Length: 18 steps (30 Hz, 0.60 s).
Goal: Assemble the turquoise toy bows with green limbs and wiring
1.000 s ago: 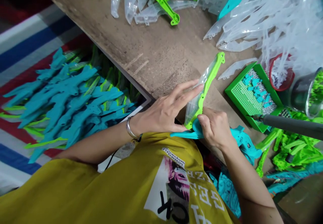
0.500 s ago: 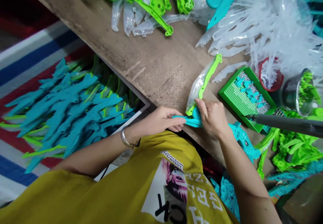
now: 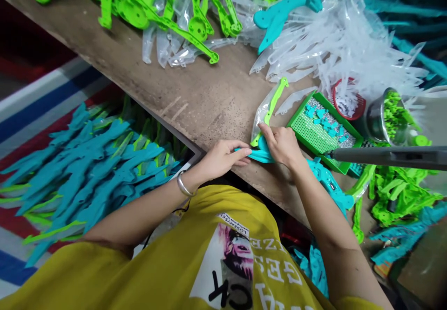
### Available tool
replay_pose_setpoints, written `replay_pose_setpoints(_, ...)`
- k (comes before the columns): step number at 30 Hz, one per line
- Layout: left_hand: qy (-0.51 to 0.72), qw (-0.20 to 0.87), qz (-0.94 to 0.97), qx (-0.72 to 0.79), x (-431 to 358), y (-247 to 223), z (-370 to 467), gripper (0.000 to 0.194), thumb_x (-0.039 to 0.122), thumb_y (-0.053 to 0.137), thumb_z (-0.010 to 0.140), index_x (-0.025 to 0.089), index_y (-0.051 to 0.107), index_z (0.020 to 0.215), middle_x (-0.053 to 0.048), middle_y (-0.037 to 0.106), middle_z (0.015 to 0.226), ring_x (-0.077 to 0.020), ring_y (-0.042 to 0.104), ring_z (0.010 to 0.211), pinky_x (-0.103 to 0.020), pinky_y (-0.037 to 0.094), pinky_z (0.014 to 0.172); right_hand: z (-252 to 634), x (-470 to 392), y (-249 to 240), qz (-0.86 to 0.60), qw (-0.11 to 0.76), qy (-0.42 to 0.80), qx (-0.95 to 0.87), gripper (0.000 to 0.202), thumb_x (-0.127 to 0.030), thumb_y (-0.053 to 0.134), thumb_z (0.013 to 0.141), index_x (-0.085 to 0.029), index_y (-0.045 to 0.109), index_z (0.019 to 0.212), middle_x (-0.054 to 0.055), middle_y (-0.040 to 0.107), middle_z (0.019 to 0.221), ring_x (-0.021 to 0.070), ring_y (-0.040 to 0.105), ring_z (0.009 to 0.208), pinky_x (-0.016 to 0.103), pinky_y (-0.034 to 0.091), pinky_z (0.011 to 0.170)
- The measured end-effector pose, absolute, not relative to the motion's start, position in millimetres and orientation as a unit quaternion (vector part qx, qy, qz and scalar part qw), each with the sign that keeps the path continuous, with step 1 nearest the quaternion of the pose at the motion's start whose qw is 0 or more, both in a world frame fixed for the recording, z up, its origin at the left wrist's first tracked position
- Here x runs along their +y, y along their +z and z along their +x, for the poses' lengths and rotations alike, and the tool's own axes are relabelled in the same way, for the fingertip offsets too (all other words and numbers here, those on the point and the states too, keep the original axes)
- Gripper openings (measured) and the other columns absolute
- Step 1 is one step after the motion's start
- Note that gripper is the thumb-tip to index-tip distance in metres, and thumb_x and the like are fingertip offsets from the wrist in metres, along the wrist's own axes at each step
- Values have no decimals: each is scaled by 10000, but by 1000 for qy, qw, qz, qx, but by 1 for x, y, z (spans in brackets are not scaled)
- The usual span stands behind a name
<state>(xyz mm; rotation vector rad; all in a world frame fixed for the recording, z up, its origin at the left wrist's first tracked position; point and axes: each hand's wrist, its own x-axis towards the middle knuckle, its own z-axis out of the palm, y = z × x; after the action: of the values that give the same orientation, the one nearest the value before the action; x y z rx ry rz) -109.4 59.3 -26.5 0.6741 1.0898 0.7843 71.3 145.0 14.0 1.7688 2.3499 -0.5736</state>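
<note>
Turquoise plastic strip (image 3: 261, 156) lies crosswise, left hand (image 3: 224, 157) pinching, right hand (image 3: 283, 144) clasping it. Beyond the hands, lime-edged clear blade (image 3: 263, 114) slants away rightward.

Moderate indoor light, mostly from above; table (image 3: 216, 100) lit fairly evenly, small glints on the clear parts (image 3: 328, 44) and metal cup (image 3: 377, 119); upper corners fall off dark, deep shadow behind the teal stack (image 3: 87, 165). Slight softness overall, held teal piece (image 3: 262, 156) lacks fine detail; gray tool (image 3: 384, 157) smooth and blurry; wide-angle stretch toward edges.
</note>
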Motion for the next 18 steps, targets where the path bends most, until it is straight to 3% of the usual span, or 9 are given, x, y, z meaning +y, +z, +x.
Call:
replay_pose_setpoints(7,399,707,277,514,67,-23,-108,518,543,913,668,110,748,901,-68,771,743,-175,763,698,-268,642,697,73,141,23,583,114,-193,781,759,-699,219,1038,-179,770,990,155,782,925,291,733,930,312,407,750)
replay_pose_setpoints(10,437,704,236,507,67,-20,-103,504,521,931,654,116,727,875,-64,767,746,-172,758,682,-259,635,671,75,143,26,584,110,-199,779,774,-676,174,1049,-183,770,1006,158,782,954,289,734,937,321,428,776)
replay_pose_setpoints(13,467,732,175,465,62,-19,-89,526,563,910,672,120,720,882,-74,777,801,-189,772,728,-290,650,718,76,147,25,575,109,-212,783,814,-661,125,1054,-176,776,1001,150,773,932,276,729,907,324,440,782)
replay_pose_setpoints(18,499,742,136,426,52,-23,-52,575,504,965,596,111,763,964,-86,796,919,-192,776,803,-322,650,812,74,149,25,546,91,-220,803,709,-623,172,1071,-213,734,1211,133,779,984,282,728,931,329,449,791)
